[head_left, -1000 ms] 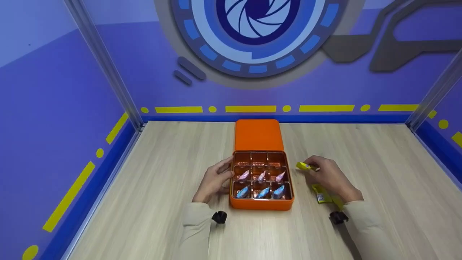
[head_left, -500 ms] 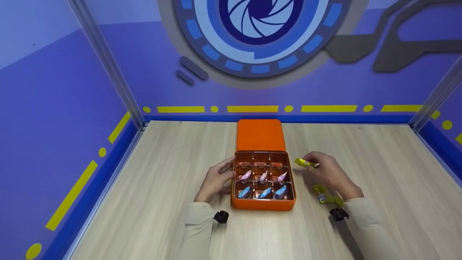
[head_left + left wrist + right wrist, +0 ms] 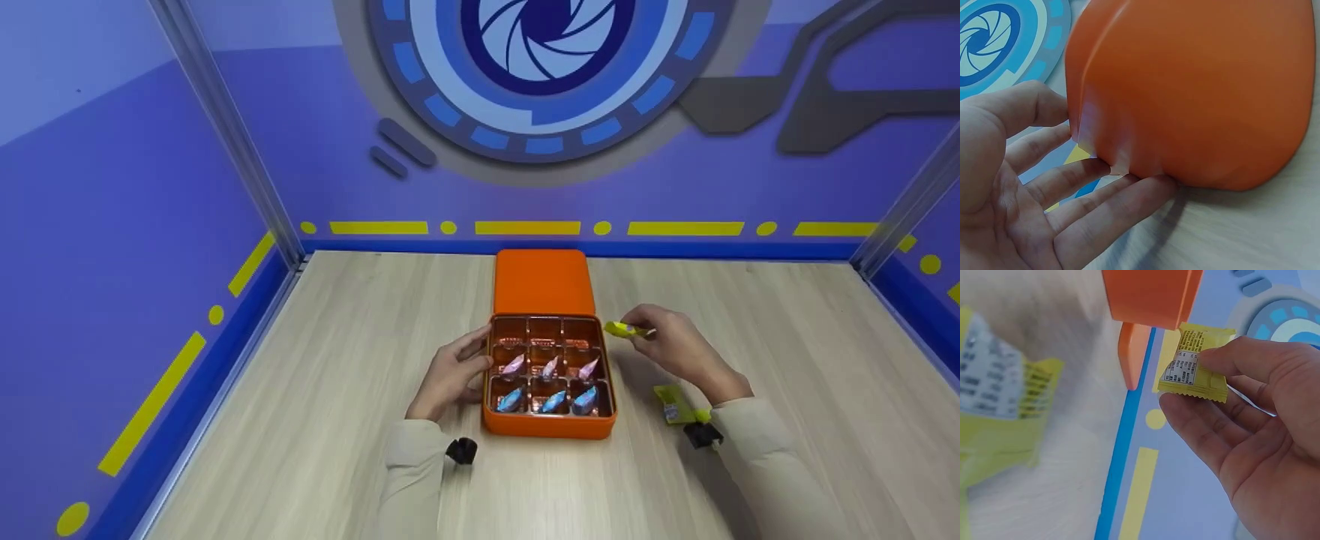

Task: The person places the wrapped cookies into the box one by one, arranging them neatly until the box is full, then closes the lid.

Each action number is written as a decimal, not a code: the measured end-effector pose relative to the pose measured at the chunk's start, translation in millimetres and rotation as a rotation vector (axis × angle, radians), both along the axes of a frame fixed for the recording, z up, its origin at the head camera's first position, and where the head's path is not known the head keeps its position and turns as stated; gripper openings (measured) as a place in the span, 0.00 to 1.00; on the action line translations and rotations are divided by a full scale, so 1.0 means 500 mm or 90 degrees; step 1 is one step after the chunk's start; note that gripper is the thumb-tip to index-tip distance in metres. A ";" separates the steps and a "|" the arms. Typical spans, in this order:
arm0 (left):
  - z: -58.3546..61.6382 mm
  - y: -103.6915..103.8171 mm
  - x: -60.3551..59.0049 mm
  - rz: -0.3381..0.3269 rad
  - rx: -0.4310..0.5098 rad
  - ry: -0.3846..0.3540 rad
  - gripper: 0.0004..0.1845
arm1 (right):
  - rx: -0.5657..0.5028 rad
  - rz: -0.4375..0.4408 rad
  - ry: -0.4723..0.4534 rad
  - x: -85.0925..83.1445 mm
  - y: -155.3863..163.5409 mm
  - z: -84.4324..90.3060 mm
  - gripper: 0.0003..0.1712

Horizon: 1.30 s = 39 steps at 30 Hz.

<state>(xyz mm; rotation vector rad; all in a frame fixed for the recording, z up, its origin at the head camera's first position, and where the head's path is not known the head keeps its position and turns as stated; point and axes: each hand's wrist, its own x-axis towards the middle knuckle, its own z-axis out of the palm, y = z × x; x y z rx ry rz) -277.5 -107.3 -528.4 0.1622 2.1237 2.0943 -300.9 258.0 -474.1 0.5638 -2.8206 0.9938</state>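
Observation:
An orange box [image 3: 550,427] with its lid [image 3: 544,282] laid back stands on the table. Inside, a divided tray has pink packets [image 3: 514,365] across its middle row and blue ones [image 3: 511,400] along the front row; nothing shows in the back row. My left hand [image 3: 448,379] rests its fingertips and thumb against the box's left side, the fingers mostly straight in the left wrist view. Between thumb and fingers, my right hand [image 3: 679,351] pinches a small yellow wrapped candy [image 3: 1196,363], just right of the box's back right corner.
More yellow wrapped candy [image 3: 673,405] lies on the table under the right forearm, partly hidden by the wrist; one packet [image 3: 999,394] looms close in the right wrist view. Blue-purple panels [image 3: 637,195] wall the table's back and sides.
My right hand has moved slightly away from me and toward the box with the yellow candy. The left hand keeps its place on the box. The whole head view has shifted a little.

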 end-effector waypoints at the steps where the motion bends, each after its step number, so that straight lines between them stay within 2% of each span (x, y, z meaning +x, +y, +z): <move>1: 0.000 0.000 0.000 -0.002 0.003 -0.001 0.33 | 0.001 0.005 0.005 -0.001 -0.002 0.001 0.13; 10: 0.000 0.000 0.000 -0.005 0.007 -0.001 0.32 | 0.010 0.045 0.041 -0.016 -0.024 0.014 0.12; 17: 0.000 0.001 -0.003 -0.005 0.012 -0.004 0.33 | 0.019 0.067 0.024 -0.021 -0.055 0.025 0.12; 26: 0.000 0.001 -0.001 -0.002 0.018 -0.002 0.33 | 0.043 0.130 0.054 -0.039 -0.102 0.034 0.11; 33: -0.002 0.002 -0.001 -0.002 -0.007 0.021 0.32 | 0.064 0.175 0.071 -0.047 -0.136 0.043 0.11; 39: 0.001 0.002 0.000 0.003 0.005 0.007 0.32 | 0.065 0.207 0.055 -0.049 -0.161 0.055 0.11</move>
